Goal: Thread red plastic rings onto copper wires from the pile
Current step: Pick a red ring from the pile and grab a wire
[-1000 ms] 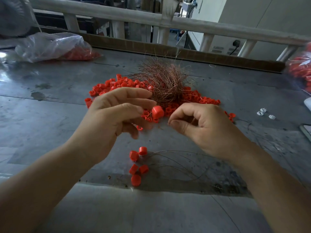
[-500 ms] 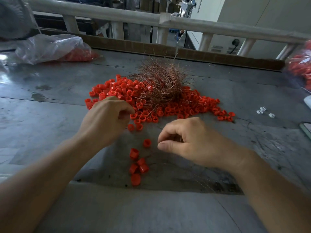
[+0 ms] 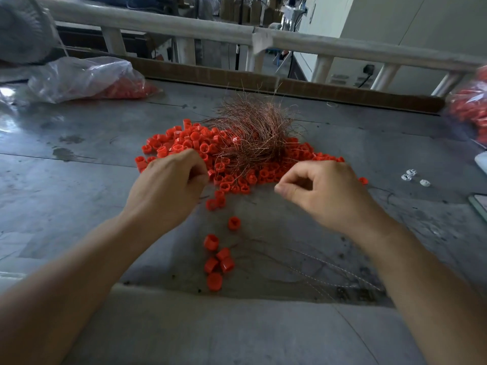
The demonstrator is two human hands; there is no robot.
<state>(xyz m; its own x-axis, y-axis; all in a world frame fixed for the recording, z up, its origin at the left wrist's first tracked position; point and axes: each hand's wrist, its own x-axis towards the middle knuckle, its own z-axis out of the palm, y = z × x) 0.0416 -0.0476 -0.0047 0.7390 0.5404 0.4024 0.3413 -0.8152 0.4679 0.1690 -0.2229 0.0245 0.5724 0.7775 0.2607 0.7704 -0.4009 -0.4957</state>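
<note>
A heap of red plastic rings (image 3: 189,139) lies mid-table, with a bundle of thin copper wires (image 3: 258,130) on top of it. My left hand (image 3: 171,185) rests at the heap's near-left edge with its fingers curled under; whatever they hold is hidden. My right hand (image 3: 324,191) hovers at the heap's near-right edge, thumb and forefinger pinched together with nothing visible between them. Closer to me lie several loose red rings (image 3: 210,242), from which thin wires (image 3: 316,264) trail off to the right.
A clear bag of red rings (image 3: 89,77) lies at the back left and another bag (image 3: 471,109) at the right edge. Small white pieces (image 3: 411,175) sit at the right. A brown strip (image 3: 342,93) and a white railing (image 3: 184,25) bound the far side.
Both hands dropped from mid-air to the table, and the ring the left hand held was set down. Left hand then reached into the heap; right hand moved up toward the wires.
</note>
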